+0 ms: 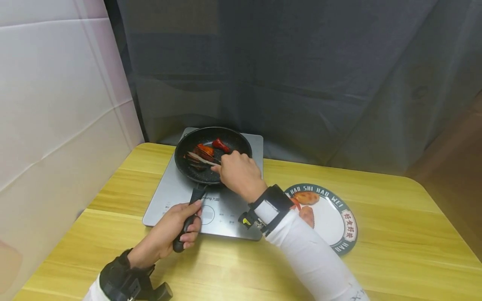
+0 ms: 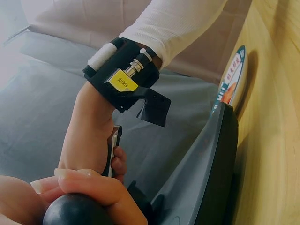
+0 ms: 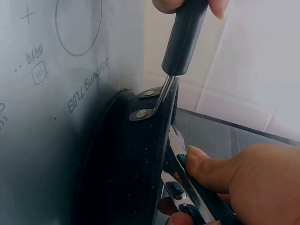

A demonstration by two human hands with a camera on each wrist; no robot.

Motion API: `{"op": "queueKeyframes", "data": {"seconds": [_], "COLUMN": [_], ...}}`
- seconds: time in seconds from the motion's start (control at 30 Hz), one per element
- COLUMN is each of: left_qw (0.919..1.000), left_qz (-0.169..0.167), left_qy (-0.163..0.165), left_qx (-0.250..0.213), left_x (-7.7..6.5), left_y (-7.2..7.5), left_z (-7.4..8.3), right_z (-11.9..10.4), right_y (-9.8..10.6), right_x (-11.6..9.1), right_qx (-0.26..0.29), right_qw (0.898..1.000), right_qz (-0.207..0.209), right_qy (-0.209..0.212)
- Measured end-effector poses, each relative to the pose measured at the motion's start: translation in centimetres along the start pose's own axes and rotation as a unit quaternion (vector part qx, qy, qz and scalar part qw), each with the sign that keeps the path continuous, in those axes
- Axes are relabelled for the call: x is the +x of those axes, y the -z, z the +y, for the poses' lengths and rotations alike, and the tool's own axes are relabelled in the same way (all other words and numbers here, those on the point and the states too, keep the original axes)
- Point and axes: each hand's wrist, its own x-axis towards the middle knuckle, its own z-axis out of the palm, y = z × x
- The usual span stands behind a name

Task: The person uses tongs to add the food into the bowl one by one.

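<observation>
A black frying pan (image 1: pixel 235 142) sits on a silver induction cooker (image 1: pixel 160 209), and my left hand (image 1: pixel 171 228) grips its black handle (image 1: pixel 185 228) near the end. My right hand (image 1: pixel 241 173) holds metal tongs (image 3: pixel 192 187) with dark grips, reaching over the near right rim. In the head view the tong tips point left, over dark brown food in the pan. Behind them lie an orange-red piece (image 1: pixel 205 149) and a deep red piece (image 1: pixel 221 145). The right hand hides the pan's right side. Seen from the right wrist, the tongs' arms stand somewhat apart.
To the right on the wooden table (image 1: pixel 395 234) is an oval plate (image 1: pixel 331 225) with a green lettered rim, partly behind the right sleeve. Chicken wings (image 1: pixel 306 197) and red strips lie on it. A dark curtain (image 1: pixel 286 83) hangs behind, a white one (image 1: pixel 56 83) at left.
</observation>
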Motion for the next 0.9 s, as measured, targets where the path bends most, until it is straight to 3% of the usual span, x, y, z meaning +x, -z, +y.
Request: {"op": "queueKeyframes", "data": {"seconds": [0.57, 0.9], "left_qw": [1.0, 1.0], "left_qz": [-0.001, -0.005], "left_qy": [0.006, -0.001], "left_qx": [-0.002, 0.004], "left_x": [0.2, 0.1], "left_y": [0.0, 0.2], "left_z": [0.1, 0.0], "right_z": [0.6, 2.8], "right_y": [0.5, 3.1], "right_x": [-0.1, -2.8], "right_qx": [0.017, 0.07], "right_qw": [1.0, 0.997], "right_qz": [-0.022, 0.01], "right_qy": [-0.008, 0.012]}}
